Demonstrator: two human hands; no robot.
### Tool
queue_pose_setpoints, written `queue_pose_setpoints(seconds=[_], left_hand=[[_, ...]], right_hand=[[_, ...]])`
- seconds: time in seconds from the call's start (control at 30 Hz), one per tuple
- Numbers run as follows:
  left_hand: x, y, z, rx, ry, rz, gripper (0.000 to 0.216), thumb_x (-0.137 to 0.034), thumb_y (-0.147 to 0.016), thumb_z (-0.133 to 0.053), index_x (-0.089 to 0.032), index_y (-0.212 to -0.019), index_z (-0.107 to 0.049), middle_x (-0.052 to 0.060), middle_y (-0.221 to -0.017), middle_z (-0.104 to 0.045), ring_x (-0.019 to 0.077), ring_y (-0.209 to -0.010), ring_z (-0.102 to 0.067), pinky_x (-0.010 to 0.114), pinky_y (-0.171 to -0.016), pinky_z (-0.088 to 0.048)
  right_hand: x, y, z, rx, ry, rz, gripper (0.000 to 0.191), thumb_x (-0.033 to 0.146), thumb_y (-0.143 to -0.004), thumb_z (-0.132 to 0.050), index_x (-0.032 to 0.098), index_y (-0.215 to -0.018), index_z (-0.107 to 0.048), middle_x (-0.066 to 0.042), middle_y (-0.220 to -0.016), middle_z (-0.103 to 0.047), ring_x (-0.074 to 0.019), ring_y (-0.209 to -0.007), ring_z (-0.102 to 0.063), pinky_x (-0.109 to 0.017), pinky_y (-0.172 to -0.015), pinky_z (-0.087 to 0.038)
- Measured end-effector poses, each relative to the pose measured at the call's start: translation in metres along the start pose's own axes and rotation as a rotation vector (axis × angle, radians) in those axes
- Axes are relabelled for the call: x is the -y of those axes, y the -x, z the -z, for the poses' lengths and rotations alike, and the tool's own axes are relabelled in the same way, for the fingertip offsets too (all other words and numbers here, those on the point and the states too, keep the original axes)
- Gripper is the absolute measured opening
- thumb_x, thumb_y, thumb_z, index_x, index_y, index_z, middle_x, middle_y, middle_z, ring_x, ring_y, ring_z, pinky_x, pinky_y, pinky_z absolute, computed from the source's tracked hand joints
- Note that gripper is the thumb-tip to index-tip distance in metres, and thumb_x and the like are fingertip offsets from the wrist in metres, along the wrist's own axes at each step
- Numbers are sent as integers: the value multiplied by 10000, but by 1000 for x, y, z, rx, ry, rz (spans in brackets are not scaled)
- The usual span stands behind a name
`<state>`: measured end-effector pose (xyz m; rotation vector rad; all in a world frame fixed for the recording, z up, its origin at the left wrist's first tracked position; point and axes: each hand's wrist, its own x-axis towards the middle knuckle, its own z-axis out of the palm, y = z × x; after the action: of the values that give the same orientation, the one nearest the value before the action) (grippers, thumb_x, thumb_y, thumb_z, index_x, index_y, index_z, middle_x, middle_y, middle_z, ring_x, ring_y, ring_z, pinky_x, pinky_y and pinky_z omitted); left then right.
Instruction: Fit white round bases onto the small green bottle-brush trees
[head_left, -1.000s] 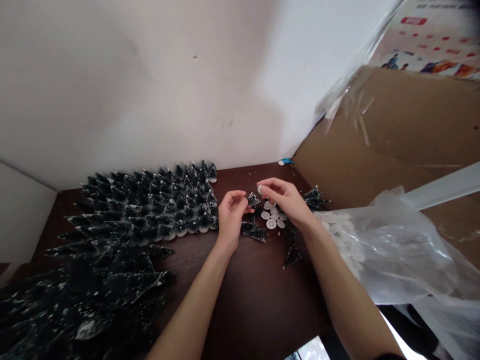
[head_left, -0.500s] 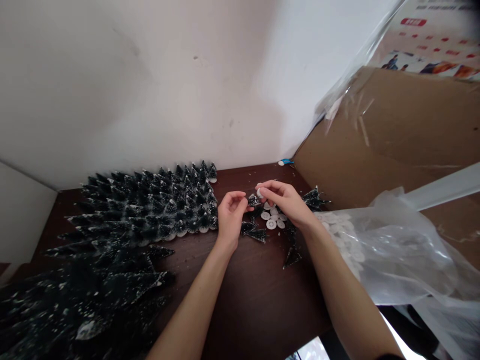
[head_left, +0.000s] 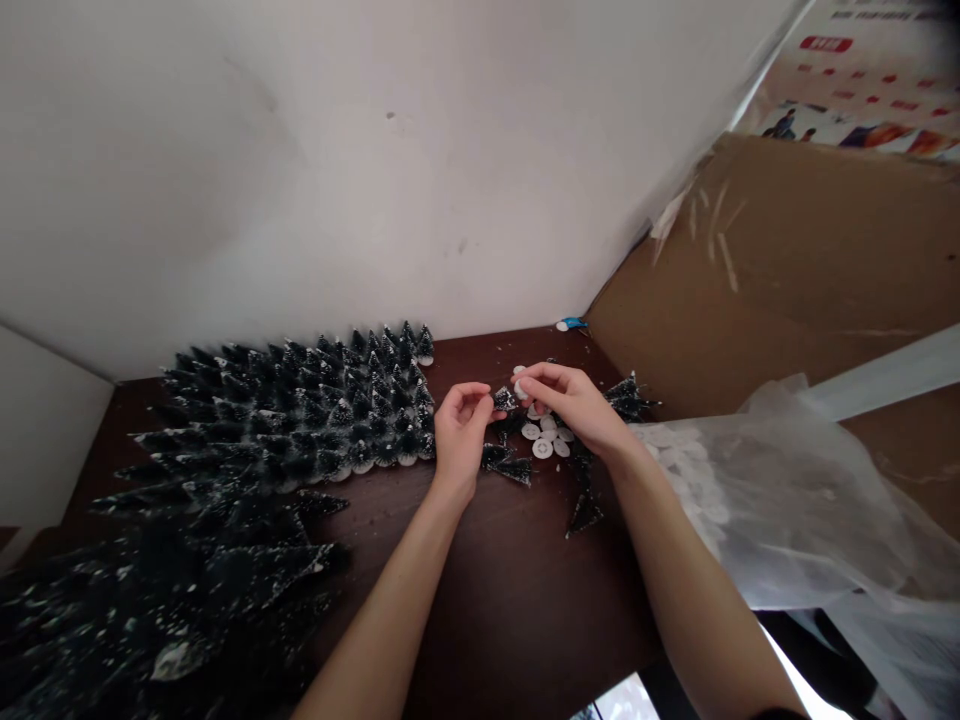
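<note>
My left hand point(head_left: 463, 425) is closed in a pinch at a small snow-tipped miniature tree point(head_left: 505, 399); the exact grip is partly hidden by the fingers. Just to the right, my right hand point(head_left: 574, 400) pinches a white round base point(head_left: 519, 385) between thumb and fingers. Base and tree are close, with a small gap between them. Below the right hand lies a small pile of white round bases point(head_left: 542, 448). Loose miniature trees point(head_left: 512, 468) lie around that pile, some partly covered by the right hand.
Rows of miniature trees point(head_left: 337, 410) stand to the left on the dark wooden table point(head_left: 495, 580). Larger trees point(head_left: 187, 590) are heaped at front left. At right, a clear plastic bag point(head_left: 795, 510) holds more white bases, beside a cardboard box point(head_left: 825, 250). A white wall rises behind.
The small tree has shifted slightly left and the white base has tilted a little in the right fingers. Both hands stay almost in place.
</note>
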<state>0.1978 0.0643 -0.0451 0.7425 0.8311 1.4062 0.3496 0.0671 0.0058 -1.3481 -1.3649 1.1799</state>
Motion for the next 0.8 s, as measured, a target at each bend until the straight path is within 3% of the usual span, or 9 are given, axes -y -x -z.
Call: queue_pose_setpoints(seconds=[0.8], left_hand=[[2, -2, 1, 0, -20, -23, 173, -239, -705, -731, -152, -833, -653, 8, -831, -607, 122, -763, -582, 245, -679, -579]], right_hand=[[1, 1, 0, 2, 6, -5, 320, 462, -759, -755, 171, -885, -712, -1, -744, -627, -122, -650, -538, -262, -598, -430]])
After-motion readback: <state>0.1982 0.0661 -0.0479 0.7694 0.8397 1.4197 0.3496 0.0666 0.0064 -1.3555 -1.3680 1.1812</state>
